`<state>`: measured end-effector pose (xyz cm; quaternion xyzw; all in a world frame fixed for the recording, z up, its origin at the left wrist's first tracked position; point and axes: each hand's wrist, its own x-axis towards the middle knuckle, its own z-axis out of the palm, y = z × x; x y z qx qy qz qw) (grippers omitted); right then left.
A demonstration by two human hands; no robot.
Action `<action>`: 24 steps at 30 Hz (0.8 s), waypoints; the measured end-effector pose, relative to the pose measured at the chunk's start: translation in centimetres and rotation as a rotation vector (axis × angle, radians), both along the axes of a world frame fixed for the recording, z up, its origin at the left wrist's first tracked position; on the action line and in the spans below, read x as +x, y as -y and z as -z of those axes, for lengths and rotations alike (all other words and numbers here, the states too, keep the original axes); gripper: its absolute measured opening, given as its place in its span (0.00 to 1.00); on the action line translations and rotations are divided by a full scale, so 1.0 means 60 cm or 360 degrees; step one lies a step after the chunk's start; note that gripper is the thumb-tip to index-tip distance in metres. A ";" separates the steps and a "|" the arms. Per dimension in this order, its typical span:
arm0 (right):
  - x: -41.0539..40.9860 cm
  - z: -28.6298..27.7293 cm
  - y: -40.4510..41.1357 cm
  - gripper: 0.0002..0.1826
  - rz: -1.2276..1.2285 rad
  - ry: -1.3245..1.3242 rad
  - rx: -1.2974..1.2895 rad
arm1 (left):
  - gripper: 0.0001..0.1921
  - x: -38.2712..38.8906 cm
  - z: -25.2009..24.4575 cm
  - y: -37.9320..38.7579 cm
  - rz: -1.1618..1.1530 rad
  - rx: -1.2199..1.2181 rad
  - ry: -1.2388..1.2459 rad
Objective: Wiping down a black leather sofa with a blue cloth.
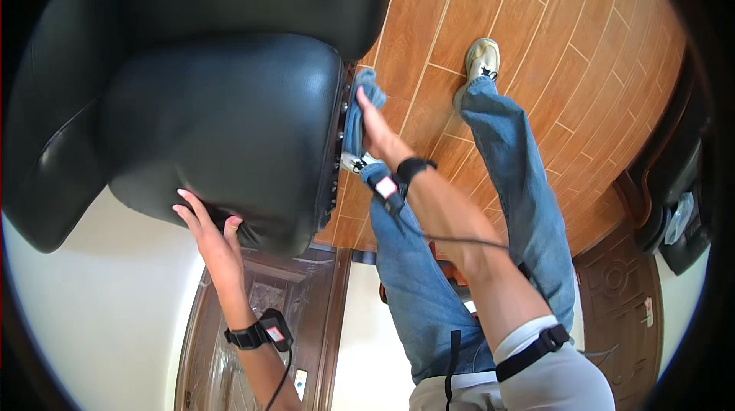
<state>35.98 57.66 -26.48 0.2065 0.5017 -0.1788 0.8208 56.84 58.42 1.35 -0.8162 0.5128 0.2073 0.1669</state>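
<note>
A black leather seat cushion (229, 124) of a sofa or armchair fills much of the left half. On its near side my left hand (215, 233) presses with fingers and thumb spread, and the leather creases between them. My right hand (376, 126) grips a folded blue-grey cloth (355, 124). The cloth lies against the studded trim (339, 135) along the seat's front edge, below the cushion. Part of the cloth bulges out beyond my fingertips. The palm side of my right hand is hidden.
My shoes (482, 57) and jeans stand on wood-look floor tiles (425, 20). The black backrest or armrest (57, 141) rises at the left. Dark carved doors (623, 279) show below and right. Black seating (677, 204) with a plastic bag (679, 218) is at far right. Cables hang from my wrist straps.
</note>
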 end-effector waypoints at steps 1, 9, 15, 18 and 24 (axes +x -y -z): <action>-0.003 0.021 0.011 0.36 -0.0074 -0.0002 -0.0058 | 0.44 -0.001 0.002 -0.002 -0.0001 -0.0006 -0.0012; -0.009 -0.206 -0.046 0.31 0.0044 -0.0216 -0.0421 | 0.43 -0.007 0.013 -0.002 0.0036 -0.0373 0.0159; -0.024 -0.463 -0.165 0.24 -0.0692 -0.0595 -0.0767 | 0.38 0.003 -0.003 -0.028 -0.0340 -0.1035 -0.0449; -0.028 -0.499 -0.114 0.27 -0.0623 -0.0422 -0.0427 | 0.26 0.001 -0.017 -0.087 -0.0673 -0.1479 -0.0792; -0.013 -0.587 -0.015 0.31 -0.0996 -0.0459 -0.0512 | 0.16 -0.022 0.030 -0.330 -0.1684 -0.1416 -0.0816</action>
